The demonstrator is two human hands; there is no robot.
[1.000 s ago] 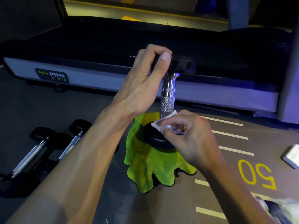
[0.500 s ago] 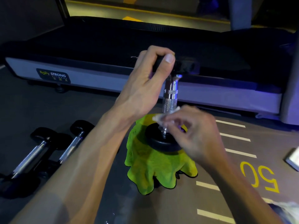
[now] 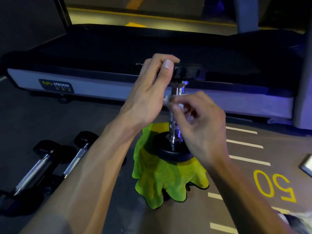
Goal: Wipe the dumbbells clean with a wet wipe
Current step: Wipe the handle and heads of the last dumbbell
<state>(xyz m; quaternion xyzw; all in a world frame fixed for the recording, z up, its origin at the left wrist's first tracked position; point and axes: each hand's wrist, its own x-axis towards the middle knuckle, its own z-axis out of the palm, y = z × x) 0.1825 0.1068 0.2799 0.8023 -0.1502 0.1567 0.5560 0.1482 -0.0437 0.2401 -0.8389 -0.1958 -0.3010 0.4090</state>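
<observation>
Dumbbell (image 3: 175,115) stands upright on end, its lower black weight (image 3: 173,154) resting on a crumpled yellow-green cloth (image 3: 162,181) laid on the floor (image 3: 108,122), just in front of a treadmill (image 3: 152,48). Chrome handle is exposed between the two weights. Left hand (image 3: 150,97) grips the upper weight (image 3: 185,72) from the near side, fingers (image 3: 167,64) curled over its rim, steadying the piece. Right hand (image 3: 199,125) pinches a white wet wipe (image 3: 175,102) against the upper part of the handle; thumb and fingers are together on the wipe, which is blurred and small in view.

Two more dumbbells (image 3: 50,162) lie flat on the floor to the left, well apart from the work. A pale flat object (image 3: 306,165) sits at the right edge; its nature cannot be told.

Risk assessment: the footing is soft and uneven, so a sideways push from the wiping hand could tip the dumbbell if the top grip slackens; a fall would likely land near the feet or toward the treadmill. The wet wipe may also leave the chrome slick, making a later lift less secure
</observation>
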